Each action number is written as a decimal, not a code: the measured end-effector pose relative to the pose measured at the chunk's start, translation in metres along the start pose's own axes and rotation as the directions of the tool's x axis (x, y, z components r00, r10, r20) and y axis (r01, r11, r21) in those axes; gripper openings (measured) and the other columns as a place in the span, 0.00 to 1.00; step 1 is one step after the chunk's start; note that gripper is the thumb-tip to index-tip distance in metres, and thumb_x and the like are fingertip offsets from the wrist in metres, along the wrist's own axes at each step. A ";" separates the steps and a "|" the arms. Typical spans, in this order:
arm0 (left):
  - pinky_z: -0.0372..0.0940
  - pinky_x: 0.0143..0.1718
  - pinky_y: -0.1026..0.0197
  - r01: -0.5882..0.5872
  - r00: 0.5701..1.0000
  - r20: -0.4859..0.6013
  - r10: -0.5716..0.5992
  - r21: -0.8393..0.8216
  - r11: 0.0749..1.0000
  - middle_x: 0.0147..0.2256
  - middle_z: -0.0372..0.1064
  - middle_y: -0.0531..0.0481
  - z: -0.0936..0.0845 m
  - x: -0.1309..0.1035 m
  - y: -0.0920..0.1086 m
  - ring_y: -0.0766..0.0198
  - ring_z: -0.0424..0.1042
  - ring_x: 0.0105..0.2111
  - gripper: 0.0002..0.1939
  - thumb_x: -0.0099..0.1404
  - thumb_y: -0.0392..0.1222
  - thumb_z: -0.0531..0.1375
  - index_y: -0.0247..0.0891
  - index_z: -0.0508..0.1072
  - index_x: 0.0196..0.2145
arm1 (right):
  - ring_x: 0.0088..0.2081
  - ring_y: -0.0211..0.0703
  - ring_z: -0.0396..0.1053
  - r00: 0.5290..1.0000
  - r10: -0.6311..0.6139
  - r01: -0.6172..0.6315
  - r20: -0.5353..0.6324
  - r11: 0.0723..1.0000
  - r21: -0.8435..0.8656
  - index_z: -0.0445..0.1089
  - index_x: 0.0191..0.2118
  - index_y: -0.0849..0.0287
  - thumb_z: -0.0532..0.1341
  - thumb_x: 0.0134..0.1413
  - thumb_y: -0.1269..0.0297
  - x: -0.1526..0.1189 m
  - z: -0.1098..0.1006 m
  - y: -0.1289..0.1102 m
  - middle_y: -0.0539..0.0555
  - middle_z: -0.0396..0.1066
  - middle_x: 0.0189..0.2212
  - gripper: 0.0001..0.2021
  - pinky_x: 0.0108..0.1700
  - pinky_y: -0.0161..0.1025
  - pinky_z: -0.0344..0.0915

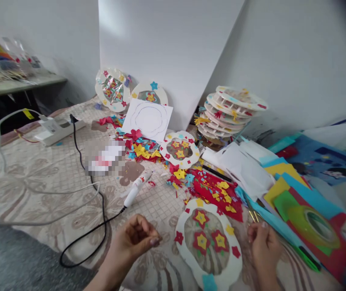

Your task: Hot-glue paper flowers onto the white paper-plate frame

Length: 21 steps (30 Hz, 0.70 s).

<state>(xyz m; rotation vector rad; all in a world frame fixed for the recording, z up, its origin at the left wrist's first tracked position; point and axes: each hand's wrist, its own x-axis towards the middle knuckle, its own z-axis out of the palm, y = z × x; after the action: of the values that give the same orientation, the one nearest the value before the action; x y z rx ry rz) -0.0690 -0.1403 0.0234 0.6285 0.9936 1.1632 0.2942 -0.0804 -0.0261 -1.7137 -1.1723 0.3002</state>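
My left hand (136,238) is raised over the tablecloth at lower centre, thumb and fingertips pinched together; whatever may be between them is too small to name. On the right, my right hand (263,246) has curled fingers beside gold-coloured scissors (252,212); whether it grips anything is unclear. Between the hands lies a white scalloped frame (188,258) with a clear middle, red and yellow flowers inside it, small shapes around its rim and a blue piece at its bottom. A white corded tool (136,190) rests beyond my left hand.
A smaller decorated frame (195,151) and cut flowers (144,150) lie behind. Stacked frames (230,113) stand at the back right, coloured sheets (300,206) and a tape roll (318,224) at right. A black cord (104,210) loops left, near a power strip (59,131).
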 end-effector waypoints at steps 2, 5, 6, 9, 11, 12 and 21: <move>0.62 0.30 0.65 -0.003 0.998 0.056 0.005 -0.041 0.999 0.25 0.70 0.53 0.007 0.010 0.001 0.69 0.69 0.27 0.17 0.48 0.38 0.69 0.37 0.62 0.25 | 0.16 0.34 0.56 0.999 0.022 -0.023 0.031 1.000 0.014 0.61 0.22 0.59 0.49 0.59 0.44 -0.002 0.000 0.001 0.46 0.59 0.14 0.24 0.20 0.35 0.54; 0.62 0.32 0.66 0.001 0.998 0.070 0.006 -0.097 0.995 0.26 0.70 0.54 0.018 0.025 0.004 0.70 0.69 0.27 0.15 0.48 0.35 0.68 0.37 0.62 0.25 | 0.16 0.34 0.55 0.998 0.020 -0.022 0.052 0.999 0.033 0.60 0.22 0.59 0.49 0.59 0.44 -0.003 0.000 0.001 0.46 0.58 0.14 0.24 0.19 0.35 0.54; 0.62 0.32 0.66 0.013 0.998 0.065 -0.005 -0.130 0.991 0.26 0.70 0.54 0.021 0.030 0.005 0.70 0.69 0.27 0.14 0.48 0.34 0.67 0.37 0.62 0.26 | 0.16 0.34 0.56 0.998 0.017 -0.018 0.056 0.999 0.032 0.61 0.22 0.59 0.49 0.59 0.44 -0.003 0.000 0.001 0.47 0.59 0.14 0.25 0.20 0.35 0.54; 0.61 0.31 0.67 0.071 0.996 0.073 -0.054 -0.255 0.964 0.25 0.68 0.55 0.031 0.046 0.009 0.70 0.69 0.27 0.13 0.46 0.30 0.65 0.37 0.62 0.25 | 0.16 0.35 0.56 0.998 0.007 -0.009 0.067 1.000 0.027 0.61 0.22 0.59 0.49 0.59 0.44 -0.004 0.001 0.001 0.47 0.59 0.14 0.25 0.20 0.36 0.54; 0.61 0.29 0.68 0.097 0.994 0.077 -0.077 -0.309 0.946 0.24 0.67 0.56 0.035 0.058 0.012 0.71 0.68 0.26 0.12 0.45 0.28 0.62 0.37 0.62 0.25 | 0.16 0.35 0.56 0.997 -0.003 0.000 0.076 0.999 0.046 0.61 0.22 0.59 0.49 0.59 0.45 -0.006 0.001 0.000 0.47 0.59 0.14 0.24 0.20 0.35 0.54; 0.61 0.28 0.69 0.102 0.994 0.077 -0.081 -0.321 0.942 0.24 0.66 0.56 0.038 0.064 0.013 0.71 0.68 0.25 0.12 0.44 0.27 0.61 0.37 0.62 0.24 | 0.16 0.34 0.56 0.997 -0.012 0.008 0.079 0.998 0.061 0.61 0.22 0.59 0.49 0.59 0.45 -0.007 0.002 -0.001 0.47 0.59 0.14 0.24 0.20 0.35 0.55; 0.63 0.27 0.70 0.108 0.992 0.102 -0.075 -0.367 0.924 0.22 0.66 0.55 0.067 0.110 0.023 0.73 0.66 0.23 0.08 0.44 0.26 0.57 0.36 0.63 0.21 | 0.17 0.33 0.58 0.934 -0.305 0.276 0.186 0.947 0.167 0.63 0.24 0.59 0.50 0.62 0.55 0.009 0.002 -0.042 0.47 0.62 0.17 0.18 0.21 0.33 0.56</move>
<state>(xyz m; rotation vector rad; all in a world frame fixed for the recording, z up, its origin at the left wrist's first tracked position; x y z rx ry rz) -0.0122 -0.0241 0.0389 0.3217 0.6948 1.1912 0.2738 -0.0701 0.0105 -1.3888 -1.5048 0.3758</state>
